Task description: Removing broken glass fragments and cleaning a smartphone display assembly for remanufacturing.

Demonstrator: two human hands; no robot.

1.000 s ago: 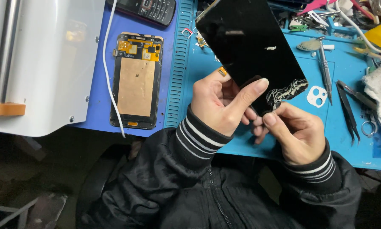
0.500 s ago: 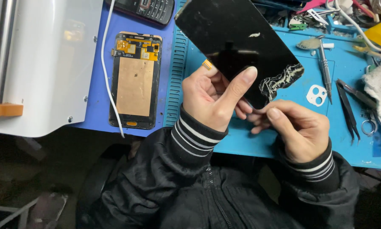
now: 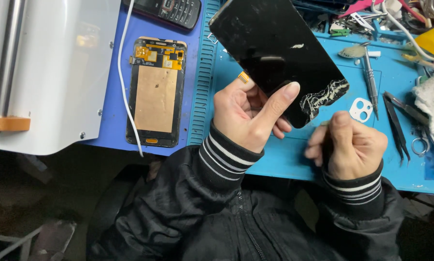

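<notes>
While the left hand [image 3: 243, 113] clamps the lower edge of a black phone screen panel [image 3: 277, 55], it tilts the glass up off the mat, probably so the cracked corner [image 3: 323, 94] faces the other hand. Its thumb lies across the front face near centre frame, the other fingers curl behind, and a small orange flex tab [image 3: 244, 76] pokes out just above the knuckles. The right hand [image 3: 349, 145], right of centre, is curled into a loose fist just below that shattered corner, near it but not touching; whether it pinches anything cannot be told. The panel fills the upper middle of the frame, above a blue work mat [image 3: 284, 159]. Left of it, a second phone assembly [image 3: 156, 92] lies flat, copper back up, beside a white cable [image 3: 122, 72]. A screwdriver [image 3: 369, 77], black tweezers [image 3: 395, 123] and a white camera bezel [image 3: 361, 109] lie to the right.
</notes>
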